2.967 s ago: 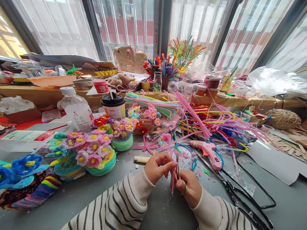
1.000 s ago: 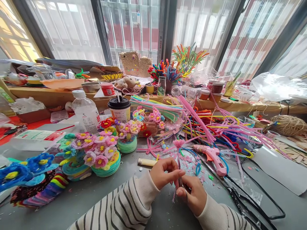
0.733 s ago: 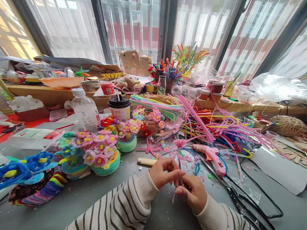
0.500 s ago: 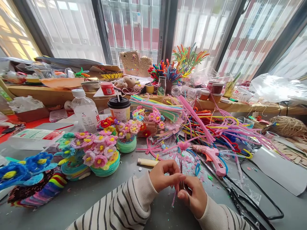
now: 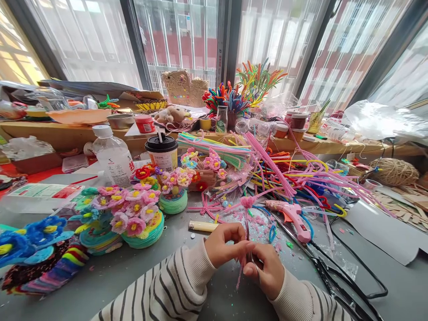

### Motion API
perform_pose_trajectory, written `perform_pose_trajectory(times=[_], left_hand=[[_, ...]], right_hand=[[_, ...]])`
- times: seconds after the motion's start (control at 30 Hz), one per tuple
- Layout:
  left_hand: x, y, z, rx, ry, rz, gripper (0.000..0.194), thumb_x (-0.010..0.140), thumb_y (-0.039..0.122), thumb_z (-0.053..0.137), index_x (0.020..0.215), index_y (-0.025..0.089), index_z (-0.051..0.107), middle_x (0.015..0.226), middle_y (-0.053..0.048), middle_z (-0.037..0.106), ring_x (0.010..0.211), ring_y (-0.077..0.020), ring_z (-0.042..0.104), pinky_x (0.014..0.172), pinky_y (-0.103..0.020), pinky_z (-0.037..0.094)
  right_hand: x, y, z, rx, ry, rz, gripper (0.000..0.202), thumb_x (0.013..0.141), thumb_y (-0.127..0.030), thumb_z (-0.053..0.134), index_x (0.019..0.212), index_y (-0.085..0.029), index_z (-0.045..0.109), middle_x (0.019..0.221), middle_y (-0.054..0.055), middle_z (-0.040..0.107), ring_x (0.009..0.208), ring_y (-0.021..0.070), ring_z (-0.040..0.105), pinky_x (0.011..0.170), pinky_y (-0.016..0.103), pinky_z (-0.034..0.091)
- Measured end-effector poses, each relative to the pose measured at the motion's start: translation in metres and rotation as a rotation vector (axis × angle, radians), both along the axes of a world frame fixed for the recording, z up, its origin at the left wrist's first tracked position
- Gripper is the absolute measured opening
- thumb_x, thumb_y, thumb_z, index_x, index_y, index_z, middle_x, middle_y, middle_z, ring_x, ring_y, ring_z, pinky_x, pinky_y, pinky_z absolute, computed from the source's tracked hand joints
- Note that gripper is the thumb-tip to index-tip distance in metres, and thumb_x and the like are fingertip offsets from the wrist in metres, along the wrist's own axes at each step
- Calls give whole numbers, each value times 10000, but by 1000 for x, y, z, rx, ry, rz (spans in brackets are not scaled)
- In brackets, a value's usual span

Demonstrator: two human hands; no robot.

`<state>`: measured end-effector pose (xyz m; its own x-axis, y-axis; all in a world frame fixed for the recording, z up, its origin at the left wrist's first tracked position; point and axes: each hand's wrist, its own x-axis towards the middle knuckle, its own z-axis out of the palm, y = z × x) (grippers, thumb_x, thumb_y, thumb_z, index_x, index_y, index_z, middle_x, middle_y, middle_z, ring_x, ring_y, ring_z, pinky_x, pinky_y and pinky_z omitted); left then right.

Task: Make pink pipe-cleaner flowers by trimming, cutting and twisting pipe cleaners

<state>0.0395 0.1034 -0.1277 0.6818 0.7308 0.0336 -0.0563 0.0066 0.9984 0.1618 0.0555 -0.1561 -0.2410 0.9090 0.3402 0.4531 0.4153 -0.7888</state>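
Head view: cluttered grey table [image 5: 397, 285], windows [image 5: 190, 40]

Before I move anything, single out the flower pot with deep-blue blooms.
The far-left pot, rainbow-striped: its blooms are deep blue. The other pots hold mainly pink or teal ones.

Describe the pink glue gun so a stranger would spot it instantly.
On the gray table, find the person's right hand. Beyond it, farther right, lies the glue gun. Unlike the thin pink pipe cleaners behind it, it is pistol-shaped, with a coral-red trigger.
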Motion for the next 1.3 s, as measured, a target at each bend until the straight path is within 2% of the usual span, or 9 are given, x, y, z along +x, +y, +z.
perform_pose_trajectory(times=[0.17,0.27,0.37,0.5,0.77,0.97,1.1,1.2,1.3], left_hand=[[0,0,1,8,-6,10,304,573,340,591,518,147,363,398,61,416,366,-43,395,390,-163,304],[0,-1,1,49,-7,19,292,597,348,564,524,148,364,418,53,419,391,-50,403,403,-168,308],[-1,-1,-1,76,25,-14,268,623,333,541,533,144,374,436,50,418,410,-47,393,425,-171,308],[-2,-2,-4,141,66,-29,249,619,302,554,524,131,401,459,50,404,446,-41,364,446,-165,291],[-1,-1,0,33,-1,-9,263,634,331,538,545,144,376,423,49,442,393,-44,401,416,-167,317],[-1,0,-2,70,-12,71,286,609,332,563,520,141,370,418,63,403,386,-29,378,409,-157,303],[-1,1,-5,25,-5,41,279,623,340,548,541,146,365,402,64,415,369,-34,397,395,-157,305],[-2,2,-7,14,-2,51,280,624,338,549,546,146,360,406,65,419,370,-33,409,396,-153,311],[-1,3,-9,18,8,71,286,621,343,550,544,147,356,406,67,415,363,-32,410,384,-150,309]], right_hand=[[1,0,-4,21,-29,-66,581,638,-660,279,486,-141,492,406,-44,303,373,71,263,370,203,194],[1,0,-5,8,-19,-57,589,625,-671,281,487,-140,496,402,-45,296,372,72,252,366,204,189],[2,-1,-4,3,-1,-18,596,637,-668,258,511,-143,513,410,-32,345,379,78,276,367,202,205],[4,1,-4,0,3,-67,586,654,-649,263,482,-142,501,422,-13,393,396,85,309,382,205,236],[4,1,-3,0,45,-28,600,676,-638,225,510,-141,516,429,-21,360,405,89,319,394,208,235],[0,1,-2,14,16,5,574,672,-643,224,498,-148,457,427,-40,299,396,77,273,375,202,192],[-1,3,-3,64,-28,-62,535,675,-627,263,444,-159,379,405,-56,250,375,66,244,361,196,182],[0,5,-5,113,-64,-130,515,682,-610,285,412,-171,275,394,-67,214,361,57,219,349,190,180],[1,6,-6,133,-87,-150,508,689,-598,291,411,-177,237,390,-68,217,358,57,219,346,187,189]])
